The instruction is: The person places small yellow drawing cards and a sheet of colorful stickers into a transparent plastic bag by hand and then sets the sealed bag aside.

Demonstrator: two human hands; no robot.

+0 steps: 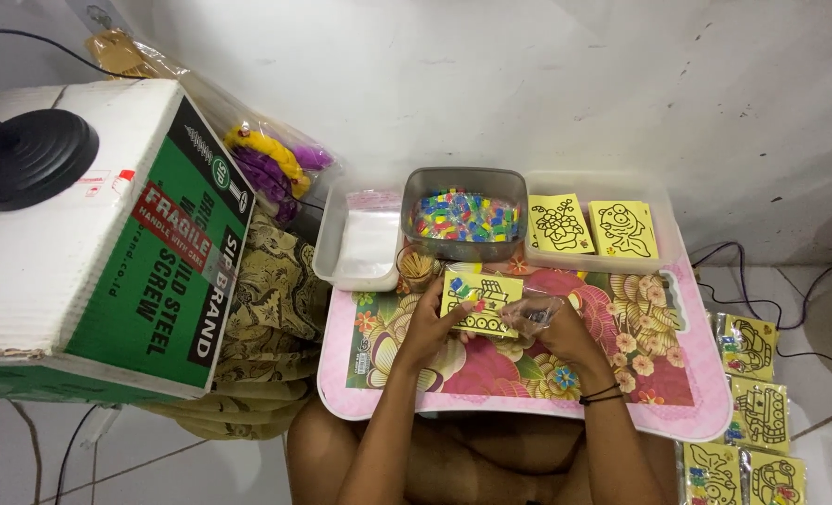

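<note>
Taking the pink flowered lap table (696, 411) as the landmark: far to its left stands a large green and white cardboard box (107, 243) with a black round lamp base (28, 159) on top, and between the box and the table lies a patterned brown cloth (271, 290), with a clear bag of yellow and purple yarn (271, 164) just behind it. At the table's back left edge sits a white tray of clear plastic sleeves (365, 238); beside it, at the back middle, is a grey tub of small coloured pieces (465, 217). Over the table's middle, the left hand (427, 323) pinches the left edge of a yellow picture card (483, 301) showing a vehicle outline, with small coloured bits on its upper left corner. The right hand (556, 332) is closed around a clear plastic sleeve (536, 310) that touches the card's right edge. At the table's back right a white tray (664, 201) holds two more yellow outline cards (589, 226). On the floor just right of the table lie several finished packs (753, 411) in clear wrap.
</note>
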